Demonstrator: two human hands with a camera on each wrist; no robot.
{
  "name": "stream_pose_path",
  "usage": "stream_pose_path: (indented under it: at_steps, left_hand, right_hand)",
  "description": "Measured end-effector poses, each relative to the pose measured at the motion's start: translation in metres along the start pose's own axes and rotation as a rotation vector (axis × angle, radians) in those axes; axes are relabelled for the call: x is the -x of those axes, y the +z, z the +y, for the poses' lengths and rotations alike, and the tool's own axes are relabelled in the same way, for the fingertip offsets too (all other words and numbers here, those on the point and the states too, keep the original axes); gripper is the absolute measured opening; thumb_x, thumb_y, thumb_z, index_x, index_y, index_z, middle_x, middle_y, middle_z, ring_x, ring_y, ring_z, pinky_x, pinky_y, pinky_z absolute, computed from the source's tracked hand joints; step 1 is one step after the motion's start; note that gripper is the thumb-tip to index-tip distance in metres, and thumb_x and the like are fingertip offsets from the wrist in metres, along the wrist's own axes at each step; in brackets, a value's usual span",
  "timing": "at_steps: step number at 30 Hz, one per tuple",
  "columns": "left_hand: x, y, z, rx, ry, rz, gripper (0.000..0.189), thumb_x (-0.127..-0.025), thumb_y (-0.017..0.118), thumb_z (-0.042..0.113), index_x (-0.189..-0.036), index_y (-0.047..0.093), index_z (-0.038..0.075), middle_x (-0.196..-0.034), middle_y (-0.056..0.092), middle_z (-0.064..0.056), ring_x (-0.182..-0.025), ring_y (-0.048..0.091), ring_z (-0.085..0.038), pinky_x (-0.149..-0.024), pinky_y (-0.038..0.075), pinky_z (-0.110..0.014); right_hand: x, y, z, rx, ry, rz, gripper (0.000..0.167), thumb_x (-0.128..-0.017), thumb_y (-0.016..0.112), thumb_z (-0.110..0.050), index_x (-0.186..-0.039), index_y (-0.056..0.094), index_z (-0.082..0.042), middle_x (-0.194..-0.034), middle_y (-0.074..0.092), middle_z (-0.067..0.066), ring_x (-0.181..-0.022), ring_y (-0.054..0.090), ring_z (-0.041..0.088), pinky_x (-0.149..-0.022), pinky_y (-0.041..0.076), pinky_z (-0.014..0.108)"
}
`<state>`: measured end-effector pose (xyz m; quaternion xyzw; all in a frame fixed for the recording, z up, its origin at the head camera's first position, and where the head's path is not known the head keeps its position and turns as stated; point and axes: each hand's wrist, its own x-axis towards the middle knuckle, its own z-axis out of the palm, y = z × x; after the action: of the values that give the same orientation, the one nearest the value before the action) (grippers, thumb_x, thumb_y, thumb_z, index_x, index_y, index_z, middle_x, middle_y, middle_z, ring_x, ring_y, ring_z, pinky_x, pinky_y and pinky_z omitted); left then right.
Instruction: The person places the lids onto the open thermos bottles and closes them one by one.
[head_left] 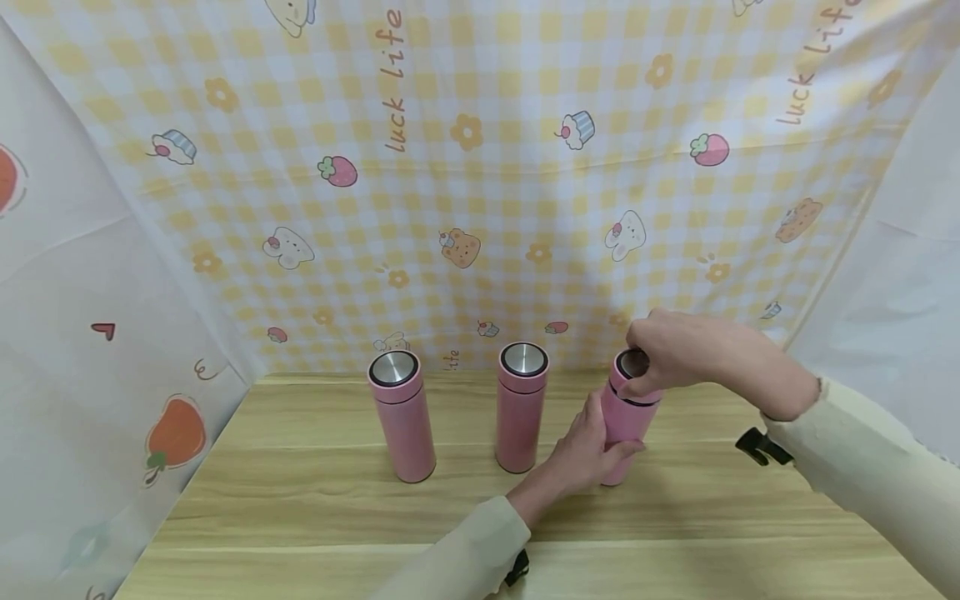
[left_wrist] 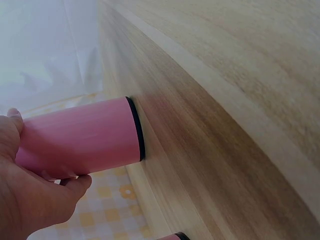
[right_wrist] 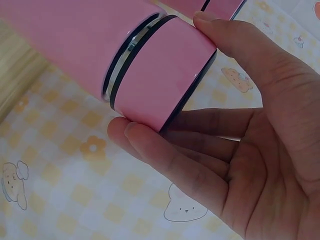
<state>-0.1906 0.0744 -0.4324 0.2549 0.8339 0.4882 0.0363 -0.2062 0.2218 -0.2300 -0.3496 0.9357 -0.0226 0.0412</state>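
Observation:
Three pink vacuum flasks appear in the head view. My left hand point(head_left: 581, 454) grips the body of the rightmost flask point(head_left: 624, 421), and the left wrist view shows that flask's black-edged base point(left_wrist: 136, 129) right at the tabletop. Thumb and fingertips of my right hand point(right_wrist: 270, 130) pinch its pink lid point(right_wrist: 167, 67) from both sides. Between lid and body a narrow gap shows a silvery metal neck point(right_wrist: 131, 52). The palm stands off the lid's top. To the left, the middle flask point(head_left: 519, 425) and the leftmost flask point(head_left: 405, 433) stand upright with their lids on.
All the flasks stand on a wood-grain table point(head_left: 300, 500). Behind it hangs a yellow checked cloth point(head_left: 510, 208) with cartoon prints, close to the far edge. A white printed sheet point(head_left: 82, 333) covers the left side, and another pale sheet point(head_left: 907, 275) hangs on the right.

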Motion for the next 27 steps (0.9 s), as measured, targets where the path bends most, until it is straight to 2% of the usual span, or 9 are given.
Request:
stream_pose_path:
  at_steps: [7,27]
  left_hand:
    - [0.0009,-0.0005,0.0009,-0.003,-0.007,-0.001,0.079,-0.094,0.068,0.050,-0.152,0.023,0.020,-0.125,0.048,0.006,-0.112,0.049,-0.009,-0.086,0.048,-0.034]
    - [0.0018,-0.0013,0.0016,-0.003,-0.022,-0.011,0.081,-0.095,0.067,0.051,-0.154,0.021,0.021,-0.126,0.047,0.006,-0.112,0.049,-0.010,-0.087,0.048,-0.034]
  right_hand:
    - [0.0007,0.0033,0.0009,0.001,-0.001,0.030,0.052,-0.077,0.087,-0.035,-0.059,0.041,-0.019,-0.057,0.028,-0.013,-0.050,0.025,0.004,-0.048,0.023,0.023]
    - [-0.0017,0.0009,-0.0014,-0.013,-0.023,0.017,0.055,-0.079,0.085,-0.028,-0.059,0.034,-0.020,-0.056,0.022,-0.013,-0.051,0.020,0.004,-0.049,0.020,0.023]
